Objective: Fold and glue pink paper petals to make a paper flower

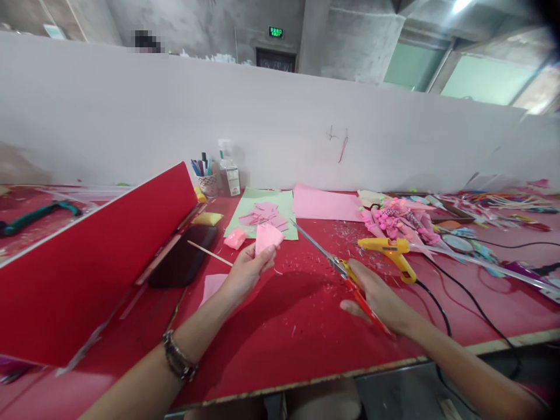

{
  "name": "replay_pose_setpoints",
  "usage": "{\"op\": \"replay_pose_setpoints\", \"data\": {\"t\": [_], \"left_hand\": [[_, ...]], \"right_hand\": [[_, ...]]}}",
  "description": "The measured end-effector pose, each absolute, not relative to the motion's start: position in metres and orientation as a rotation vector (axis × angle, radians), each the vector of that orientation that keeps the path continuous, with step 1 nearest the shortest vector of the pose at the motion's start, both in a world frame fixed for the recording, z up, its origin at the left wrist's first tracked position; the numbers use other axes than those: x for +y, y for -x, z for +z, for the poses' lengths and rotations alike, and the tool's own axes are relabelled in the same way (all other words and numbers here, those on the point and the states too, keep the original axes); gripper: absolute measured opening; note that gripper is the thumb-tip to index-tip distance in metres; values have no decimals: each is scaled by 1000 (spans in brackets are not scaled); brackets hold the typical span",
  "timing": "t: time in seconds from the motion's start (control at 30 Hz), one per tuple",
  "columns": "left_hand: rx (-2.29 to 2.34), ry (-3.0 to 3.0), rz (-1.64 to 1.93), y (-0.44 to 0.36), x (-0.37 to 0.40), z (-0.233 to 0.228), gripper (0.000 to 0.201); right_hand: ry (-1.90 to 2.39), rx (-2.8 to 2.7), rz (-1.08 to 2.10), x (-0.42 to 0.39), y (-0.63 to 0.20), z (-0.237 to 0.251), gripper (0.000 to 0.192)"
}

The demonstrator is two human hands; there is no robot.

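Held up in my left hand is a small pink piece of paper or felt, pinched between thumb and fingers and flaring at its top. My right hand is wrapped round the red-and-yellow handles of long scissors. Their silver blades point away and to the left, apart from the pink piece. Behind my left hand, pink scraps lie on a light green sheet. A small pink packet and a thin wooden stick are close to that hand.
Right of the scissors rests a yellow glue gun with a black cord. Beyond it are a pink craft pile and a pink sheet. A red board stands upright at left beside a dark phone-like slab. A pen cup stands behind.
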State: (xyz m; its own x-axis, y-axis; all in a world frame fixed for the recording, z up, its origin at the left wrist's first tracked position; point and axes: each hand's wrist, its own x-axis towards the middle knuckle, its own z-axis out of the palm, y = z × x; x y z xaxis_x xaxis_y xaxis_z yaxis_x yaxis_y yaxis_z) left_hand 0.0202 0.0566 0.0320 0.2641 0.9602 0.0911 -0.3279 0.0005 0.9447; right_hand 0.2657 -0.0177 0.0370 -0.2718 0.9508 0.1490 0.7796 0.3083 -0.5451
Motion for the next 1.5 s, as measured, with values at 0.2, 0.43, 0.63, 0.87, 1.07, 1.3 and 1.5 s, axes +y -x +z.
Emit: {"op": "replay_pose_setpoints", "data": {"t": [0.2,0.43,0.63,0.87,1.07,1.3,1.5], "left_hand": [[744,-1043,1212,-21,57,34,23],[769,-1027,1244,-22,56,31,23],[842,-1230,1189,-20,53,27,26],[970,-1349,1177,-21,49,34,32],[992,-1371,1168,-22,48,36,36],[1006,-1360,1137,-20,51,32,35],[974,-1362,1123,-20,51,31,39]], "right_hand": [[1643,-2222,379,-21,-257,42,29],[1690,-2219,351,-21,-255,42,30],[1689,-2215,430,-18,-252,43,28],[1673,-2240,502,-15,-251,45,28],[1660,-2228,526,-14,-250,43,28],[1629,-2221,552,-13,-248,45,27],[1664,-2273,489,-12,-251,50,29]]}}
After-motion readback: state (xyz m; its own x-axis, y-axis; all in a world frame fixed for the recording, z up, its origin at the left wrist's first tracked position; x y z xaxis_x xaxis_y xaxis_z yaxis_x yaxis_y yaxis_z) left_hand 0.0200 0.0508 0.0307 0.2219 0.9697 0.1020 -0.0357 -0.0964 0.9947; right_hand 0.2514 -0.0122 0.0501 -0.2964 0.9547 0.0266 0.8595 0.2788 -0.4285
